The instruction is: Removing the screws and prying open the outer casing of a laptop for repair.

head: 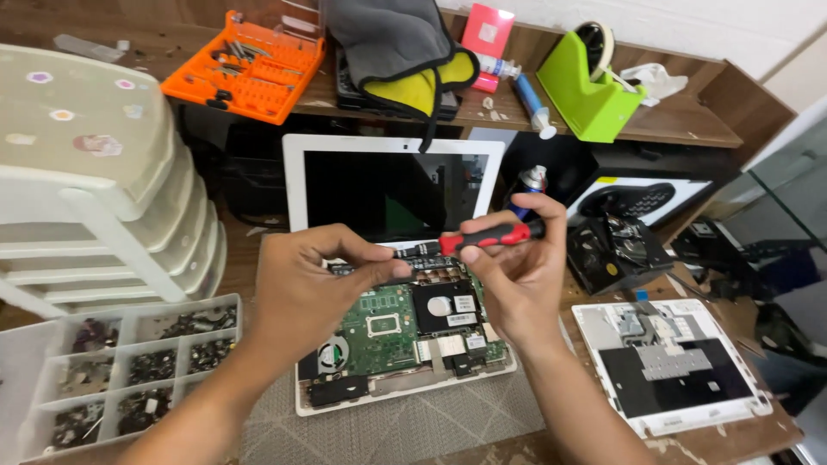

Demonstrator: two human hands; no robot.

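Gripping a red-and-black screwdriver (482, 238), the right hand (517, 275) has its fingers curled shut around the handle, holding the tool almost level above the opened white laptop (405, 331). The left hand (306, 288) meets it from the left, thumb and fingers pinched closed on the dark tip end of the screwdriver; whether anything small sits between those fingertips cannot be told. Both hands hover just over the far edge of the laptop's exposed green circuit board (383, 325), near the hinge, with the dark screen (388, 191) standing upright behind them. The laptop rests on a grey woven mat (388, 430) in the middle of the wooden surface (741, 443).

To the right, near the edge, lies the laptop's removed white bottom cover (672, 366), and beyond it a black fan part (616, 250). To the left sits a clear compartment box of screws (138, 366), with a stack of pale plastic stools (95, 181) behind it. On the far shelf stand an orange bit case (245, 69), a grey-and-yellow cloth (401, 52), a green tape dispenser (590, 90) and a pink box (487, 30). A spray can (527, 185) stands just behind the right hand.
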